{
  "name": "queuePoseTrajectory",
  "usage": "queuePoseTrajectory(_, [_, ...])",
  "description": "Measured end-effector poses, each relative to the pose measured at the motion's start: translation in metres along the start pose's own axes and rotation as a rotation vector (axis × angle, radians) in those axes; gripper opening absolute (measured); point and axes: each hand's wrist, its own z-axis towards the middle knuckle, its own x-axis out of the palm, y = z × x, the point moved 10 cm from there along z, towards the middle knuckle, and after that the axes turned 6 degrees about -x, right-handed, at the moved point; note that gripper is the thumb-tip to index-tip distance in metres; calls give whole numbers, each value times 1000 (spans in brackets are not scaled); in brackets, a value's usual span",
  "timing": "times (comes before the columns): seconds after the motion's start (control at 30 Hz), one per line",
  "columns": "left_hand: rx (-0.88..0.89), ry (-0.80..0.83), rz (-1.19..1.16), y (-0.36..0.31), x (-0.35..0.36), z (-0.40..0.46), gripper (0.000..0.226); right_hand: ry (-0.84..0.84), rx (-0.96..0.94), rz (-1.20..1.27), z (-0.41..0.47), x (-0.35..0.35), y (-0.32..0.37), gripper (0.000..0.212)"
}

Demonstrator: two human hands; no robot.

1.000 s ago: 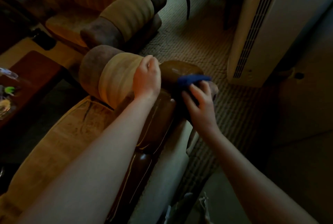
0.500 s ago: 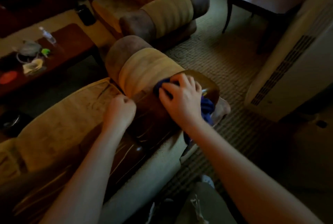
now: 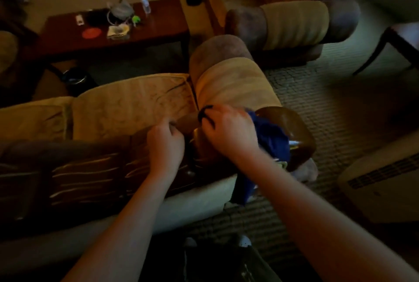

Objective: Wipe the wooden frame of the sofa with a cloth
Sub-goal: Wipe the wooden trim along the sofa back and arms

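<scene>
Right hand [image 3: 229, 133] on the wood frame [image 3: 297, 132] at the sofa's armrest corner, fingers [image 3: 209, 120] curled, pinching the blue cloth [image 3: 271, 139]. Cloth bunches under the palm and right of the fingers, spreads over the frame top, one tail hanging down the sofa's outer side. Left hand [image 3: 165, 142] just left of the right hand, on the frame's back rail, fingers curled; can't tell if they hold anything. Tan cushion [image 3: 129, 102] sits just beyond both hands. Bench [image 3: 158, 25] with clutter well beyond the frame.

Dim, murky, motion-blurred, edge-warped.
</scene>
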Motion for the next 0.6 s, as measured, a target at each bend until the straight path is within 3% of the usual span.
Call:
queuePoseTrajectory(0.07, [-40, -45, -45, 5, -4, 2, 27, 200, 109, 38, 31, 14, -20, 30])
queuePoseTrajectory(0.13, [-42, -42, -71, 4, -4, 5, 27, 232, 80, 46, 28, 16, -17, 31])
queuePoseTrajectory(0.27, [-27, -14, -125, 2, 2, 13, 28, -7, -151, 30, -54, 0, 28, 25])
queuePoseTrajectory(0.4, [-34, -20, -209, 8, 1, 11, 30, -110, -166, -21, -74, 3, 38, 26])
queuePoseTrajectory(0.47, [-47, -22, -240, 11, -1, 10, 30, -28, -148, -74, -46, 8, 39, 25])
queuePoseTrajectory(0.6, [-96, -46, -284, 16, -7, 10, 28, 370, 21, -15, 21, 41, 30, 28])
